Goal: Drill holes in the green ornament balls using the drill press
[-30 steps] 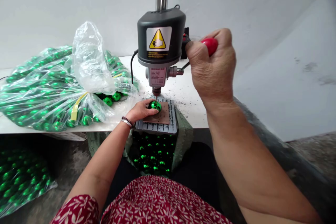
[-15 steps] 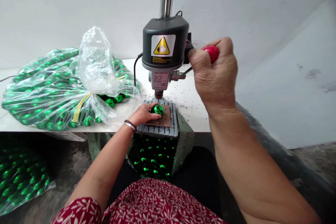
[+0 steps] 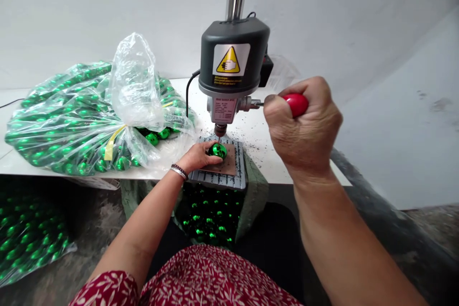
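A white table [image 3: 274, 165] stretches across the middle of the view. On its left side lies a big, clear plastic bag [image 3: 77, 119] full of shiny green balls [image 3: 152, 139]. Right of the bag stands a black-topped bench drill [image 3: 233, 57], and below the table's front edge an open green sack [image 3: 257, 186] holds more of the balls. The drill's grey base plate [image 3: 240, 179] carries a brown board [image 3: 230, 161]. The person's right hand [image 3: 306, 129] is wrapped tightly around the drill's red knob [image 3: 297, 104]. The left hand [image 3: 197, 157] is clamped on one single ball [image 3: 218, 151], holding it on the board, directly under the thin drill bit [image 3: 219, 139]; whether bit and ball touch is too small to tell.
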`<state>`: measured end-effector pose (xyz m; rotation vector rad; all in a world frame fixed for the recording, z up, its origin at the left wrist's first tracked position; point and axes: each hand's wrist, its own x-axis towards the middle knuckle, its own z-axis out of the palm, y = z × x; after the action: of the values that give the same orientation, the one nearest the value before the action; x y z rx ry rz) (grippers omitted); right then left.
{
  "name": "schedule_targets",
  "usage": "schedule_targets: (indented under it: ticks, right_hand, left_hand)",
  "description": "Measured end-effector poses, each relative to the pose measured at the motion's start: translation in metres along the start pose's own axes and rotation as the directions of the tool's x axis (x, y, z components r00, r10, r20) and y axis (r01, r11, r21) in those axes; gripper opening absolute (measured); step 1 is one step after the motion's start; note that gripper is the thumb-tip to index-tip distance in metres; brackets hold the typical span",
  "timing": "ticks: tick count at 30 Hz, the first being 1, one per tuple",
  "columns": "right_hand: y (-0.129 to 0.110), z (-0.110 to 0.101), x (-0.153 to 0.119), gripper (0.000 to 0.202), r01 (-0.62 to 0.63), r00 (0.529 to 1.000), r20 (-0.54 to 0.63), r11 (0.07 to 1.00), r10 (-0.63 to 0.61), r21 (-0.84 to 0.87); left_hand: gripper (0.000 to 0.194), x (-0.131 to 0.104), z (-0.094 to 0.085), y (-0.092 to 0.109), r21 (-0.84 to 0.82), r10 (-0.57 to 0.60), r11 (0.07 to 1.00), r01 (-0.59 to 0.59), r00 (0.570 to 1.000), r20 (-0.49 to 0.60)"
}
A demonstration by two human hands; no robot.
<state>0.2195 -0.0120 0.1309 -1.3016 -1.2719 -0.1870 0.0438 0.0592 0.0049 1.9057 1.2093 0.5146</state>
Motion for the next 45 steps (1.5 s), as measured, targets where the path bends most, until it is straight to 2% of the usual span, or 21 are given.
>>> schedule_targets:
  ticks: [9, 17, 25, 32, 34, 37, 40, 43, 45]
  right_hand:
    - [0.004, -0.001, -0.018, 0.013, 0.054, 0.998, -0.038, 0.997, -0.057, -0.062]
    - [0.014, 0.004, -0.041, 0.018, 0.097, 0.991, -0.086, 0.993, -0.104, -0.074]
    - [0.025, 0.012, -0.054, 0.013, 0.164, 0.974, -0.149, 0.984, -0.172, -0.065]
    - [0.039, 0.017, -0.072, 0.009, 0.195, 0.969, -0.152, 0.981, -0.193, -0.006]
    - [0.035, 0.017, -0.065, 0.01, 0.182, 0.97, -0.166, 0.983, -0.178, 0.007]
    - [0.019, 0.015, -0.035, 0.015, 0.118, 0.976, -0.185, 0.993, -0.111, 0.029]
    - [0.001, 0.012, 0.002, 0.019, -0.012, 0.994, -0.107, 0.997, 0.02, 0.072]
    - [-0.01, 0.01, 0.023, 0.02, -0.123, 0.992, -0.026, 0.99, 0.125, 0.067]
    - [-0.011, 0.009, 0.025, 0.02, -0.167, 0.986, -0.006, 0.984, 0.167, 0.064]
  left_hand:
    - [0.066, 0.0, 0.002, -0.004, -0.014, 0.025, 1.0, -0.025, 1.0, -0.01]
    - [0.068, 0.005, 0.006, -0.015, -0.141, 0.044, 0.989, -0.041, 0.999, 0.021]
    - [0.071, 0.003, 0.006, -0.012, -0.119, 0.028, 0.993, -0.025, 0.999, 0.022]
    - [0.062, 0.002, 0.005, -0.012, -0.147, 0.061, 0.988, -0.057, 0.998, 0.025]
    - [0.064, 0.002, 0.006, -0.012, -0.149, 0.046, 0.988, -0.043, 0.999, 0.013]
    - [0.063, 0.001, 0.008, -0.012, -0.137, 0.024, 0.99, -0.025, 1.0, -0.005]
    - [0.062, -0.005, 0.01, -0.012, -0.155, 0.039, 0.987, -0.043, 0.999, -0.032]
    - [0.068, -0.02, 0.005, -0.011, -0.17, 0.12, 0.978, -0.121, 0.993, -0.018]
    - [0.075, -0.033, -0.004, -0.009, -0.141, 0.188, 0.974, -0.179, 0.981, 0.055]
